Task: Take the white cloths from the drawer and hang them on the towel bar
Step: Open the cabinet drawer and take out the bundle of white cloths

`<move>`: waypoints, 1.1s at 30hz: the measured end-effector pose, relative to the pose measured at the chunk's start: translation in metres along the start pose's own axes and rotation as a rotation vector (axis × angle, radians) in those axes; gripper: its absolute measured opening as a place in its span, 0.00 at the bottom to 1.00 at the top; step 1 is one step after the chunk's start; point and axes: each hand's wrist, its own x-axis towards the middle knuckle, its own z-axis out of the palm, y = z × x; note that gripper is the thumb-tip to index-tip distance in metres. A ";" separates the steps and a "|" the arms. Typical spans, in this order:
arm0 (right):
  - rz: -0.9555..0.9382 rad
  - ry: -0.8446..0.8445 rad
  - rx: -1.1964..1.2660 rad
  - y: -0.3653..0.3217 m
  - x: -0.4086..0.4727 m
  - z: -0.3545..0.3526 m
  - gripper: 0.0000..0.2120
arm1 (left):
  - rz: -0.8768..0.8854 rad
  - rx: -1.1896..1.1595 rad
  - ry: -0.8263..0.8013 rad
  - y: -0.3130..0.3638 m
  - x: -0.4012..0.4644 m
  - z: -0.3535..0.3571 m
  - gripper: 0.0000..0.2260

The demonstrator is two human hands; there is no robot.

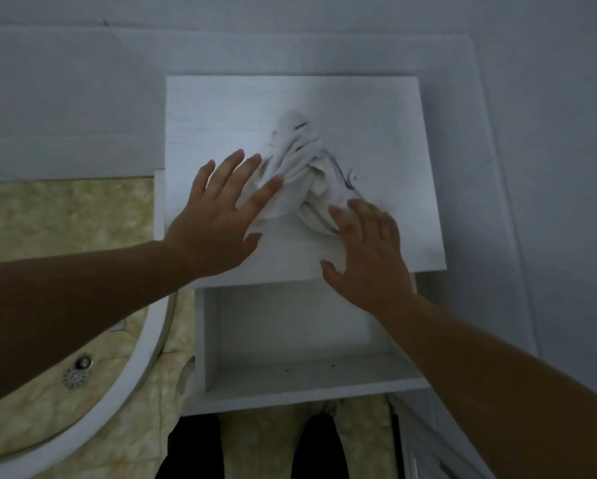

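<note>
Spreading my fingers wide, I have both hands flat and unclenched over the white cloths (299, 174), which lie in a crumpled heap on the cabinet top (221, 108), a little toward its right side and nearer the front edge than the back. My left hand (217, 216) has its fingertips laid on the left flank of the heap, fingers apart, nothing pinched. My right hand (366, 254) presses on the heap's near right corner, fingers also apart and gripping nothing; I cannot tell whether the palm itself touches the cloth or the top.

I judge the heap sits there as a halfway stop: out of the drawer, bunched, and needing to be separated or smoothed before anything can hang. Open palms suit that, pinning one side while the other is drawn out.

Below the front edge the drawer (290, 375) stands pulled out toward me, and I see no cloth left inside. It sits between my body and the cabinet, so I reach over it. To the left, a white curved rim (152, 340) runs over the yellowish tiled floor (65, 209), with a round drain (77, 373) near it. No towel bar shows from here, so I cannot say which way the cloths must go.
</note>
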 end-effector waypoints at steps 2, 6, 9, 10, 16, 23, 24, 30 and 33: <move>-0.025 -0.076 -0.003 0.001 -0.035 -0.001 0.37 | 0.050 0.009 0.014 0.001 -0.019 -0.002 0.39; -0.054 -0.238 0.017 -0.005 -0.091 -0.007 0.38 | 0.059 0.075 -0.100 -0.001 -0.042 -0.008 0.39; -0.081 -0.441 0.043 -0.017 -0.134 0.004 0.43 | 0.013 0.090 -0.250 0.000 -0.058 0.002 0.38; -0.082 -0.512 0.040 -0.020 -0.146 0.011 0.45 | -0.015 0.083 -0.272 0.000 -0.062 0.010 0.38; -0.097 -0.691 -0.037 -0.025 -0.165 0.054 0.50 | -0.154 0.020 -0.337 0.006 -0.055 0.061 0.35; -0.242 -0.591 -0.126 -0.015 -0.150 0.070 0.57 | -0.255 -0.015 -0.340 0.026 -0.053 0.090 0.33; -0.248 -0.545 -0.132 -0.012 -0.147 0.069 0.58 | -0.254 -0.017 -0.347 0.025 -0.053 0.090 0.33; -0.202 -0.428 -0.165 -0.009 -0.123 0.064 0.59 | -0.242 0.002 -0.394 0.016 -0.052 0.087 0.34; -0.141 -0.339 -0.185 -0.009 -0.105 0.061 0.58 | -0.237 -0.003 -0.395 0.015 -0.050 0.087 0.34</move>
